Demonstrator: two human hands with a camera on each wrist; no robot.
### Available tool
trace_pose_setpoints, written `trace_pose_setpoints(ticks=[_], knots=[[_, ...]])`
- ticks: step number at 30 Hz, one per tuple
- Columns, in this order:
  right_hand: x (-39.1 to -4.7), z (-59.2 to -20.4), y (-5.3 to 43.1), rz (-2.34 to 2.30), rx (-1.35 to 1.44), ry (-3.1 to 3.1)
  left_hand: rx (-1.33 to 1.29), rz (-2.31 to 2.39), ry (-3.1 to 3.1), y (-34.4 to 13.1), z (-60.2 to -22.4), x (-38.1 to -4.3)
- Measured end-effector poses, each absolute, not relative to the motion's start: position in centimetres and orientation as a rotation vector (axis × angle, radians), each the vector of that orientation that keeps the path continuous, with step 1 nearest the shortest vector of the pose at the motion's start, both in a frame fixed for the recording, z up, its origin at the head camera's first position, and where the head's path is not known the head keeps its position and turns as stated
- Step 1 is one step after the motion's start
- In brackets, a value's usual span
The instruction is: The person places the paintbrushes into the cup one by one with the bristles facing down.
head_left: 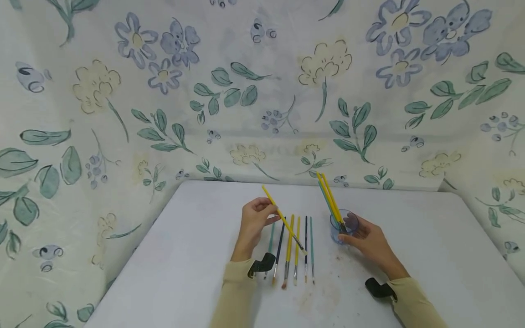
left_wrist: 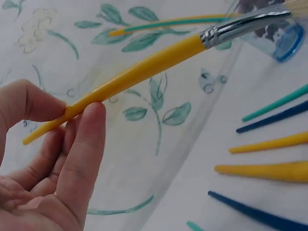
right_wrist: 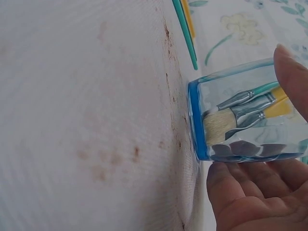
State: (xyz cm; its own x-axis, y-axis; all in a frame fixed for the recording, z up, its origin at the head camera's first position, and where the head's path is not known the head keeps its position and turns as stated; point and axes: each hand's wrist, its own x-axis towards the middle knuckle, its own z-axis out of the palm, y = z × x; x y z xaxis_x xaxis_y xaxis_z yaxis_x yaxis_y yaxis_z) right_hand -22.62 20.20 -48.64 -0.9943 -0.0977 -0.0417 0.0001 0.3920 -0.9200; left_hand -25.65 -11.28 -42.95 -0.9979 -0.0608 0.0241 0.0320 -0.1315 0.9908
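My left hand pinches a yellow paintbrush near the end of its handle, between thumb and fingers. Its bristles slant down to the right, over a row of paintbrushes with teal, navy and yellow handles. Those lie side by side on the table, bristles towards me. To the right, my right hand holds a clear cup with a blue base, thumb on one side and fingers on the other. Inside lean yellow and teal paintbrushes, bristles down, handles tilted up to the left.
The white table has brownish stains and specks in front of the cup. A floral cloth hangs behind the table and along its sides. Black wrist mounts sit at both sleeve cuffs.
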Motion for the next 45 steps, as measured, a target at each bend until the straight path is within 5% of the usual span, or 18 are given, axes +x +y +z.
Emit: trace_pose_setpoints(ticks=[45], knots=[[-22.7, -48.8, 20.0, -1.671, -0.065, 2.551, -0.332, -2.308, -1.908, -3.7, -38.4, -28.6]])
